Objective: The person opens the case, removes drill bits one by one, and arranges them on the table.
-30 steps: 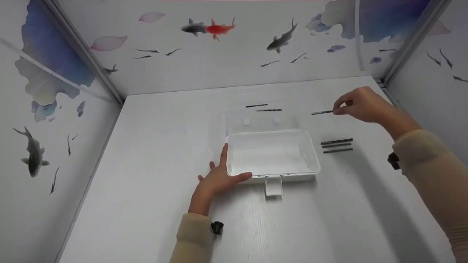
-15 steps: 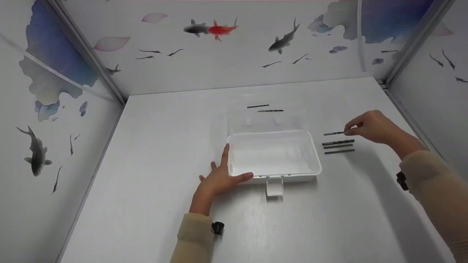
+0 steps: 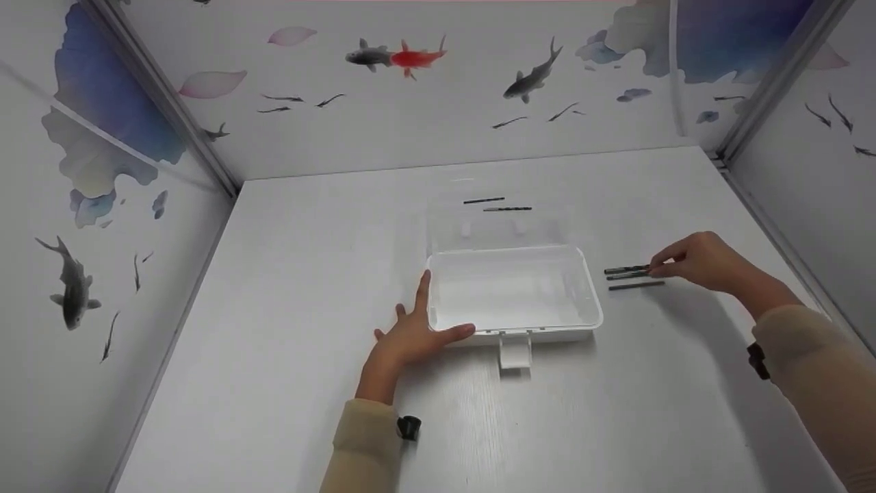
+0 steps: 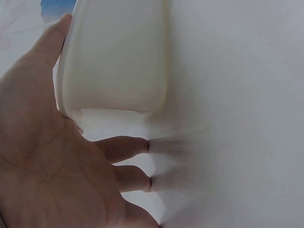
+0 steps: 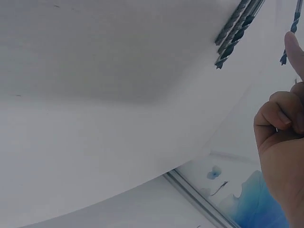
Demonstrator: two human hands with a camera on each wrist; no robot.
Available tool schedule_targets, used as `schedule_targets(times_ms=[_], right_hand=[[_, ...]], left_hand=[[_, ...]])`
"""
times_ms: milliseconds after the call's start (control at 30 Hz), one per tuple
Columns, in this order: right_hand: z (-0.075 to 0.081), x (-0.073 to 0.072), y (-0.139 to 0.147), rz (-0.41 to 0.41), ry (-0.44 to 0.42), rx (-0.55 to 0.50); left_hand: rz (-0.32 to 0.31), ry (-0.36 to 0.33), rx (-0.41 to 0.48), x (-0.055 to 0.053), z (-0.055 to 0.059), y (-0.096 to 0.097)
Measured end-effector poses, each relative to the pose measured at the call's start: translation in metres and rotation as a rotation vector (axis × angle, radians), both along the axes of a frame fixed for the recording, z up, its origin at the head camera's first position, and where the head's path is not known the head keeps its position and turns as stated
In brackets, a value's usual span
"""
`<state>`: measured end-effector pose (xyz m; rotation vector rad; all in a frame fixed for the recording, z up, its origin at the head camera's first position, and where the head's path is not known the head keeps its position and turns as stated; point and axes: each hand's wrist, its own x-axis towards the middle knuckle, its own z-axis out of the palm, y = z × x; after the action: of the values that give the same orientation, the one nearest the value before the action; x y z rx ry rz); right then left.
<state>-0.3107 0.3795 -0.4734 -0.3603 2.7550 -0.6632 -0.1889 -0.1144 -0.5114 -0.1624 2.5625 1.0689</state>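
Observation:
My left hand [image 3: 410, 335] is spread at the left corner of a white plastic box [image 3: 561, 334]. Its thumb lies along the front rim and its index finger along the left side. In the left wrist view, the other fingertips touch the table beside the box wall [image 4: 114, 61]. To the right of the box, my right hand [image 3: 705, 263] pinches a drill bit [image 5: 296, 20] between thumb and fingers. That bit hangs over several drill bits [image 3: 636, 285] lying side by side on the table, and overlaps them in the head view. The box interior holds nothing.
The box's clear lid [image 3: 493, 236] lies folded back behind it. Two thinner drill bits, a short one [image 3: 484, 200] and a longer one [image 3: 507, 209], show at the lid's far end. A latch [image 3: 514, 350] hangs at the front. Printed panels wall the table.
My right hand has brought the pinched drill bit from the back right toward me, down to the row of bits beside the box. My left hand stays at the box corner.

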Motion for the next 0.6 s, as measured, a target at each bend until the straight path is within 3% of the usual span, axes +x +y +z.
schedule_targets(times_ms=[367,600], right_hand=[[-0.021,0.009,0.012,-0.064,-0.074,-0.050],[-0.032,0.010,0.017,-0.072,-0.061,-0.049]], left_hand=[[-0.007,0.012,-0.015,0.000,-0.002,-0.002],[-0.009,0.015,-0.021,0.000,-0.002,-0.002]])
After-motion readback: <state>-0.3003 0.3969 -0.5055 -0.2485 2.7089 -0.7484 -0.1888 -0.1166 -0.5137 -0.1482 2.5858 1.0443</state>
